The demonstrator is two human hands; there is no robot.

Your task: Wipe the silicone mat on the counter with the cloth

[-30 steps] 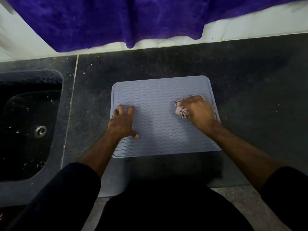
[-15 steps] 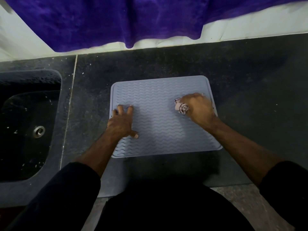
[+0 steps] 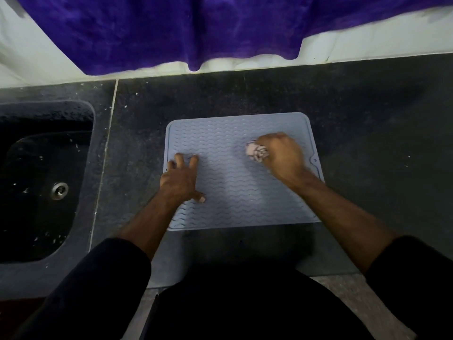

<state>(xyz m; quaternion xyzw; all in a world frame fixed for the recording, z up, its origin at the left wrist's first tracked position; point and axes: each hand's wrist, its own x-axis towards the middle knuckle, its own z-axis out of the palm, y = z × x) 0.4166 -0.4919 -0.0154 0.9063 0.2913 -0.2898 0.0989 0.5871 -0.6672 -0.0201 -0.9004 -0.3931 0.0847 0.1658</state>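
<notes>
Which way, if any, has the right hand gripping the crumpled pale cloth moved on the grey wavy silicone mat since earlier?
Yes: the right hand and crumpled pale cloth slid left, away from the grey silicone mat's right edge.

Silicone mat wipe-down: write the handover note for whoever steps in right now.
Left hand: open, fingers spread, pressing flat on the left side of the silicone mat to hold it.
Right hand: grips the bunched cloth, pressed on the mat's upper right part.
The mat lies flat on the dark counter, right of the sink.
Done: wiping is under way; how much is covered cannot be told.
Left: wipe the rest, likely including the patch under the left hand.
</notes>
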